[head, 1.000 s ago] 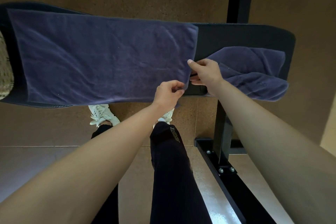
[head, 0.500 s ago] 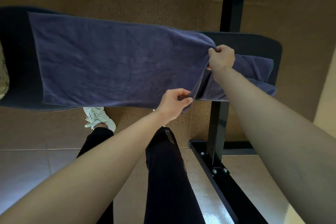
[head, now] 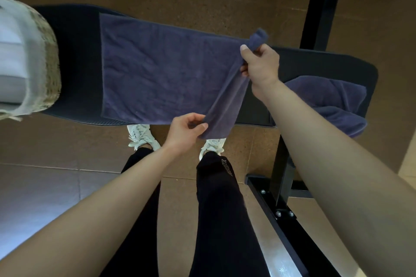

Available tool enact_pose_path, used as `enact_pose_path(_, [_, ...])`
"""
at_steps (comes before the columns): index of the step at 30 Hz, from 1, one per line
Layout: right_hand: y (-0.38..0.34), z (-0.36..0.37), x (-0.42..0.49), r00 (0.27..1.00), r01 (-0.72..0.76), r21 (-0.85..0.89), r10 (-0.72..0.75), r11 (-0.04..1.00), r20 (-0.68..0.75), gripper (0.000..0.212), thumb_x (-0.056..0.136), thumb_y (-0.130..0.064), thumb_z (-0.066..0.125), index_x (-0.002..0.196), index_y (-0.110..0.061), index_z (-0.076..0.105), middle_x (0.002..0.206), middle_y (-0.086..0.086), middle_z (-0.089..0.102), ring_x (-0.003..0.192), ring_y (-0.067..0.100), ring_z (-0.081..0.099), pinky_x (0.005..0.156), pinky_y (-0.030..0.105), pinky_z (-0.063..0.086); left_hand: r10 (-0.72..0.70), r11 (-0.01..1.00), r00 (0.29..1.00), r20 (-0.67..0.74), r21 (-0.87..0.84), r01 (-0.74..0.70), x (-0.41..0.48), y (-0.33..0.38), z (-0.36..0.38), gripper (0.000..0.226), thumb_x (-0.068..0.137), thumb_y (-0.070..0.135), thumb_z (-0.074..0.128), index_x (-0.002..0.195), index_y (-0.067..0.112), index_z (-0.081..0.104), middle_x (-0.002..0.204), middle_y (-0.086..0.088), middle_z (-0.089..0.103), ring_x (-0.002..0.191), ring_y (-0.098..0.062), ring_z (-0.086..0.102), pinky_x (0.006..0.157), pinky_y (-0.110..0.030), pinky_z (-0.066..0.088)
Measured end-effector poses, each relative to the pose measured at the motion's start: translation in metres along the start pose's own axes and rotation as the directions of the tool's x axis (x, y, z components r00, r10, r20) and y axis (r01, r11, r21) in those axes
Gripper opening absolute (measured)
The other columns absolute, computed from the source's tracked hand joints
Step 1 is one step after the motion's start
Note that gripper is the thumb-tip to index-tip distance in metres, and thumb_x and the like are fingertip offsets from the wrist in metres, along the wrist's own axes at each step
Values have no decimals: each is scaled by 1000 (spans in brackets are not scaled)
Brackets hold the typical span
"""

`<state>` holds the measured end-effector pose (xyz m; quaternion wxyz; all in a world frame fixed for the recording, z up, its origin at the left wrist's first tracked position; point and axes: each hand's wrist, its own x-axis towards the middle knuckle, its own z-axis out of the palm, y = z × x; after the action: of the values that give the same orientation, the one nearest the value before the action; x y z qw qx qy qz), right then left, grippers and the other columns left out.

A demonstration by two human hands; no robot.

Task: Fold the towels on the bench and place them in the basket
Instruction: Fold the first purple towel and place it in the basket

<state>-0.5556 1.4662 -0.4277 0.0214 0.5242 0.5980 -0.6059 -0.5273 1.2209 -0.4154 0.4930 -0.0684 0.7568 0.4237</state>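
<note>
The left hand (head: 184, 132) pinches the spread towel's (head: 162, 74) near corner, the right hand (head: 261, 65) bunches its far corner, mid-frame on the surface (head: 76, 56). Uneven lifting could skew the fold or snag the crumpled towel (head: 324, 94) at right.

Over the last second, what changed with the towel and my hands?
The right hand took the spread towel's far right corner and has lifted it, bunched, off the bench, pulling that end leftward. The left hand keeps pinching the near right corner at the bench's front edge. The crumpled second towel at the right end and the basket at the left have not moved.
</note>
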Motion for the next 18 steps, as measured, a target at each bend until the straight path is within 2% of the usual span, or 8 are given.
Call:
enact_pose_path(2, [-12,35,-6,998,-12,-5,13,1000,62,16,101,-19,64,90,-7,63,68,3,63,53,9,60,54,24,51,-19,1000,996,-86,6,19,-1,-10,-29,19,94,13,73,97,32,76,90,10,78,88,-8,74,83,-27,59])
enact_pose_path(5, [-28,86,-15,995,-33,-52,38,998,98,21,103,-20,61,100,-1,69,75,6,69,59,10,64,58,22,54,-50,999,976,-211,-3,51,-5,-23,-62,24,94,12,73,91,35,73,87,12,76,85,-4,73,83,-29,61])
enact_pose_path(7, [-37,118,-21,995,-18,-72,25,997,98,16,101,-18,63,102,-3,70,79,7,71,58,9,66,57,22,55,-69,997,959,-276,-4,71,-7,-31,-81,23,93,11,73,91,34,73,88,14,75,86,-5,72,85,-33,62])
enact_pose_path(9, [-45,146,-26,996,2,-84,6,996,94,6,99,-15,66,99,-9,68,83,7,72,56,8,66,55,22,56,-93,995,944,-318,-8,95,-8,-40,-98,17,92,11,74,100,26,77,91,14,74,89,-7,72,88,-34,61])
enact_pose_path(11, [-50,171,-30,997,23,-98,-15,995,81,5,98,-14,67,96,-11,65,84,7,71,53,9,66,53,23,55,-110,991,924,-367,30,130,-8,-46,-113,20,92,13,74,111,19,77,96,12,73,92,-9,70,90,-27,56])
enact_pose_path(15, [-54,213,-32,996,66,-161,-54,985,78,10,98,-16,67,94,-7,67,81,7,71,51,10,65,51,24,54,-134,985,879,-458,32,167,-12,-57,-140,22,93,15,72,115,16,77,101,5,76,92,-9,69,81,-15,48])
enact_pose_path(16, [-55,223,-33,995,74,-179,-61,981,76,10,98,-17,67,94,-7,68,82,6,71,52,10,66,51,24,55,-150,985,873,-465,7,173,-12,-60,-146,22,93,15,72,114,17,78,100,6,77,90,-8,70,82,-16,52])
enact_pose_path(18, [-58,242,-36,995,88,-205,-76,975,67,9,97,-17,67,94,-8,68,83,5,72,55,12,67,53,26,57,-179,983,859,-479,-43,181,-12,-67,-158,21,92,16,73,112,20,79,97,9,77,89,-8,72,89,-31,60])
